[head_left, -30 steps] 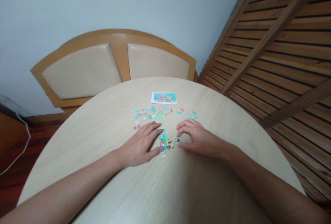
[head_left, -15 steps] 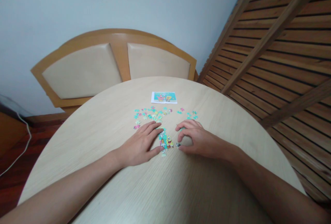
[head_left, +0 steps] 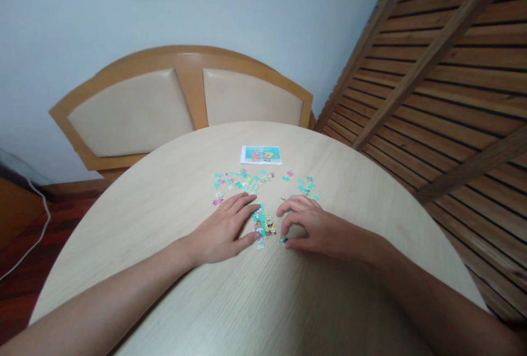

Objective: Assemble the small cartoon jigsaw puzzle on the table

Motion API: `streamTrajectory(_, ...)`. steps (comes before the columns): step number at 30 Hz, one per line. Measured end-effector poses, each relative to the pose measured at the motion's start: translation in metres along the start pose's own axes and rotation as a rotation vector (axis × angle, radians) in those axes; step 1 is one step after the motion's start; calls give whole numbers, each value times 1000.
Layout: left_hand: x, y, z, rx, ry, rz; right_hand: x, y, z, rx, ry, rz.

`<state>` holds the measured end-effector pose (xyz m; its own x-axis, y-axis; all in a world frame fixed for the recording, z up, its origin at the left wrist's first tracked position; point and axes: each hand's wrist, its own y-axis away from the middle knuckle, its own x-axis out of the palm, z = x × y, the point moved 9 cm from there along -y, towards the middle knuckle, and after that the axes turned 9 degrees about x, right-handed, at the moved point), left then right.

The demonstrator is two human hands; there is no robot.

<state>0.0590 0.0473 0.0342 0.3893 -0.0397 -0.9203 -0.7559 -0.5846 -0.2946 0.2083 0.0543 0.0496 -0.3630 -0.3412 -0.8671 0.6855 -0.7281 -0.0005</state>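
Observation:
A small joined section of a jigsaw puzzle (head_left: 269,226) lies on the table, showing a yellow cartoon figure beside a teal strip. My left hand (head_left: 222,230) rests flat along its left side, fingers spread, fingertips and thumb touching the section's edge. Just right of it, my right hand (head_left: 307,224) is curled, with a small dark-and-white puzzle piece (head_left: 284,240) between thumb and index finger at the tabletop. Part of that piece is hidden by the fingertips.
Loose puzzle pieces (head_left: 247,183) in teal, pink and yellow are scattered beyond my hands, with another cluster (head_left: 307,186) behind my right hand. A reference picture card (head_left: 263,154) lies farther back on the round table (head_left: 164,301). A chair back (head_left: 135,109) stands behind.
My right hand has shifted slightly toward me, and the small piece at its fingertips has come nearer with it. My left hand stays almost where it was.

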Motion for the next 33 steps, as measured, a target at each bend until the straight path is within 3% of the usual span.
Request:
streamTrajectory(9, -2, 0, -1, 10, 13, -26, 0, 0, 5, 19, 10, -71)
streamTrajectory(15, -1, 0, -1, 9, 0, -9, 4, 1, 6, 2, -11, -34)
streamTrajectory(25, -1, 0, -1, 9, 7, -19, 9, -5, 23, -73, -17, -221)
streamTrajectory(33, -2, 0, 0, 4, 20, -27, 8, -5, 26, -70, 25, -222)
